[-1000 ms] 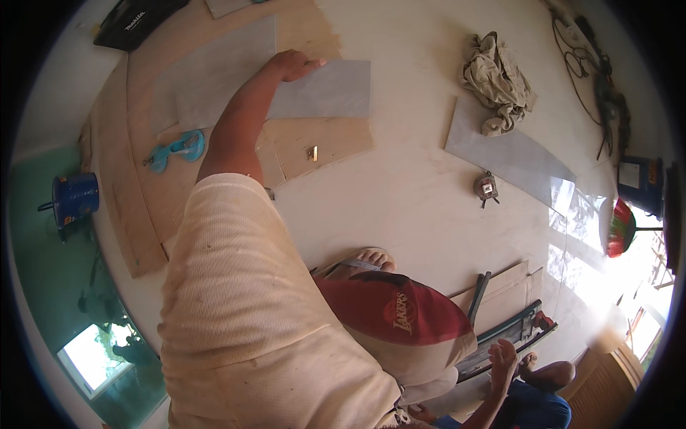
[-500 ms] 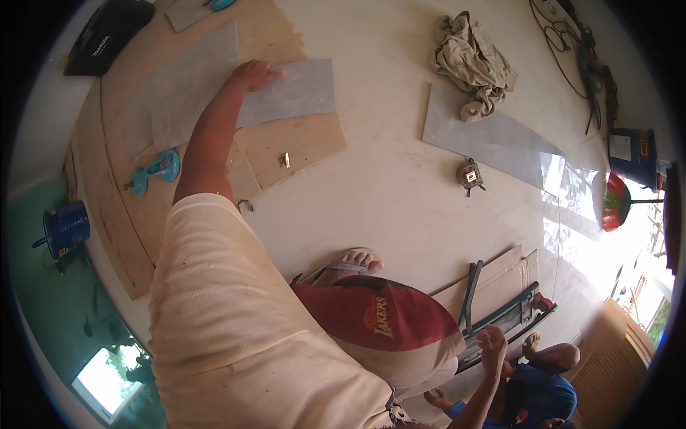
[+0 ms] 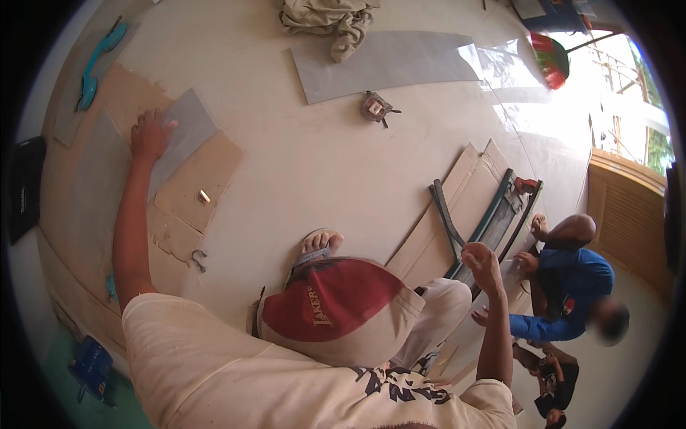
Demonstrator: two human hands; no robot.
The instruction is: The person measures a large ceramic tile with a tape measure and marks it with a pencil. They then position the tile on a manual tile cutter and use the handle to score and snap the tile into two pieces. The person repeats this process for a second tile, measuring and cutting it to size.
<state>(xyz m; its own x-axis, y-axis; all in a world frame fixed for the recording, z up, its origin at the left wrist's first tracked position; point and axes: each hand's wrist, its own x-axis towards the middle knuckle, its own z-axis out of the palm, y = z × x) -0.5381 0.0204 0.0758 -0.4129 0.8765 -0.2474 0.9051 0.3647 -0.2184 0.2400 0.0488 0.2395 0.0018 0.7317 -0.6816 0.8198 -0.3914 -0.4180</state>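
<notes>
My left hand (image 3: 150,134) is open, fingers spread, pressed on a small grey tile piece (image 3: 187,129). That piece overlaps brown cardboard (image 3: 214,154) and lies beside a larger grey sheet (image 3: 93,168). A small shiny metal bit (image 3: 205,196) rests on the cardboard below it. My right hand (image 3: 481,263) is raised on the other side of my body, fingers curled in, with nothing seen in them. In the picture it overlaps the near end of a tile cutter with dark green rails (image 3: 493,207); whether they touch, I cannot tell.
A long grey tile (image 3: 386,68) lies ahead, with crumpled cloth (image 3: 350,43) on its edge and a tape measure (image 3: 374,107) nearby. A turquoise suction lifter (image 3: 89,82) is at far left. A person in blue (image 3: 572,286) crouches right; another in black (image 3: 557,379) is behind.
My view has swung right, so the floor things appear further left. My left hand stays on the tile piece, its fingers now spread. My right hand has risen, fingers curled; a second person has come into view.
</notes>
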